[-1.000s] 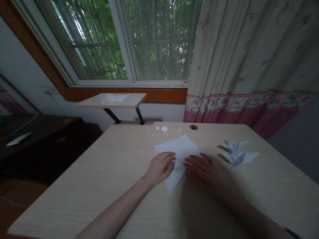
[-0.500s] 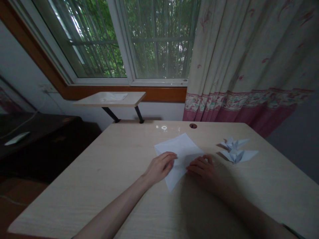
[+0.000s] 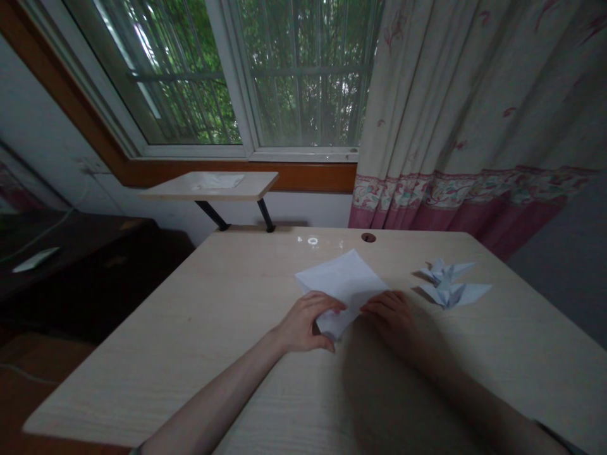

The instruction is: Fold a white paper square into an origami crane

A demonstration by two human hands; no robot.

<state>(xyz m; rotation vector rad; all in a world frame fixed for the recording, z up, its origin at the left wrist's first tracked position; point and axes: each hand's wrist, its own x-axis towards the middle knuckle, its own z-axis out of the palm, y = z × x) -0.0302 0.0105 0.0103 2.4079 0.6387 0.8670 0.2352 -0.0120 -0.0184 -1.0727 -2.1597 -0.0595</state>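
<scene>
A white sheet of paper (image 3: pixel 340 281) lies on the light wooden table (image 3: pixel 227 328), one corner pointing away from me. My left hand (image 3: pixel 306 323) pinches the sheet's near corner between thumb and fingers and lifts it off the table. My right hand (image 3: pixel 392 315) rests on the sheet's right edge with its fingers curled, pressing it down. Two folded white paper cranes (image 3: pixel 448 283) sit on the table to the right of my right hand.
A small raised shelf (image 3: pixel 208 187) on black brackets stands at the table's far edge, with a cable hole (image 3: pixel 368 237) nearby. A window (image 3: pixel 246 76) and a floral curtain (image 3: pixel 474 114) are behind. A dark cabinet (image 3: pixel 71 265) stands to the left.
My left hand went from lying flat on the paper to pinching its near corner and lifting it toward the middle. My right hand curled and slid slightly toward the sheet's right edge.
</scene>
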